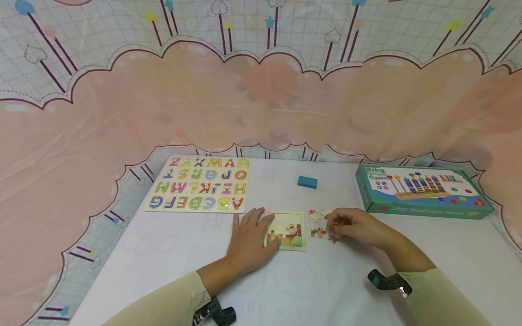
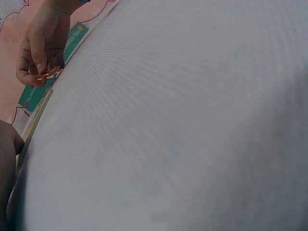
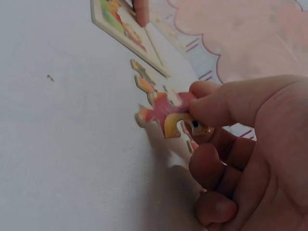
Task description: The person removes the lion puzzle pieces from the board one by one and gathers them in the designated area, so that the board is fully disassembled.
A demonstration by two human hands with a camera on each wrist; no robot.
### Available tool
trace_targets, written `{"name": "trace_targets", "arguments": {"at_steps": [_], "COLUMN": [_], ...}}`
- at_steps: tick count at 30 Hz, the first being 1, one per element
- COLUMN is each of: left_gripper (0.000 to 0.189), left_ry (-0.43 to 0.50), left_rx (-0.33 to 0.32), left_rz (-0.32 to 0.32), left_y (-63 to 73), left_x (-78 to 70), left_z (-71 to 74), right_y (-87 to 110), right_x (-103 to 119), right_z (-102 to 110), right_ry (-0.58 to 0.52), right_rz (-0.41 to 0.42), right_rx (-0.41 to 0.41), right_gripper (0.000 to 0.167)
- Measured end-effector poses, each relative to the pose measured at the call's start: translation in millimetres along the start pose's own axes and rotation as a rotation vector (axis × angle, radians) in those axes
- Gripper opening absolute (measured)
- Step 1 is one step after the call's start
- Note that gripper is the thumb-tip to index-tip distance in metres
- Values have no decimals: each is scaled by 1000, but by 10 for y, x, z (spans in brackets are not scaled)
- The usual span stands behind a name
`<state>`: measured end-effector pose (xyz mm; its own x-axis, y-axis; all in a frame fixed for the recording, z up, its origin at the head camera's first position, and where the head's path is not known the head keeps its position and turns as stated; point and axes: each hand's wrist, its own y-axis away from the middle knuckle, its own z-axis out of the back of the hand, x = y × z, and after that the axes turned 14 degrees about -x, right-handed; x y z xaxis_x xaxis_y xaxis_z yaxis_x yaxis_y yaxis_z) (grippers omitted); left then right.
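Between the thumb and fingers of my right hand (image 1: 354, 226) a red and yellow jigsaw piece (image 3: 163, 113) is pinched, lifted off the table. Other loose jigsaw pieces (image 1: 317, 231) lie beside and behind it, some hidden by the hand. My left hand (image 1: 252, 237) is spread over the left side of the wooden puzzle frame (image 1: 304, 242), fingers stretched out, thumb across its lower left. Several joined pieces (image 1: 291, 236) fill the lower part of the frame; its upper part shows bare backing. In the left wrist view the right hand (image 2: 43, 45) appears at the upper left with the piece.
An alphabet board (image 1: 204, 184) with colourful letters lies at the back left. A blue block (image 1: 307, 182) is behind the puzzle frame. At the back right stands a green game box (image 1: 424, 192). All rest on a white table (image 1: 318, 290) against a patterned cloth backdrop.
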<state>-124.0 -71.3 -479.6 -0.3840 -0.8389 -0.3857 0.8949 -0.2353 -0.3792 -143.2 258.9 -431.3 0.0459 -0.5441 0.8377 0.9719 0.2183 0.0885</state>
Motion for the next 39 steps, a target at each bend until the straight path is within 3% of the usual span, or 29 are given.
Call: {"name": "trace_targets", "arguments": {"at_steps": [12, 21, 31, 39], "left_gripper": [65, 65, 65, 67], "left_ry": [-10, -14, -4, 14], "left_rx": [20, 17, 11, 36], "left_rz": [-1, -6, -11, -3], "left_y": [4, 15, 19, -7], "left_x": [-20, -6, 18, 18], "left_z": [43, 32, 17, 39], "right_y": [15, 55, 78, 77], "right_x": [-38, -53, -73, -18], "right_z": [-130, -147, -83, -31], "right_ry": [128, 161, 78, 19], "right_rz": [15, 10, -1, 46], "right_rx": [-89, -104, -109, -194], "right_gripper": [16, 24, 31, 32]}}
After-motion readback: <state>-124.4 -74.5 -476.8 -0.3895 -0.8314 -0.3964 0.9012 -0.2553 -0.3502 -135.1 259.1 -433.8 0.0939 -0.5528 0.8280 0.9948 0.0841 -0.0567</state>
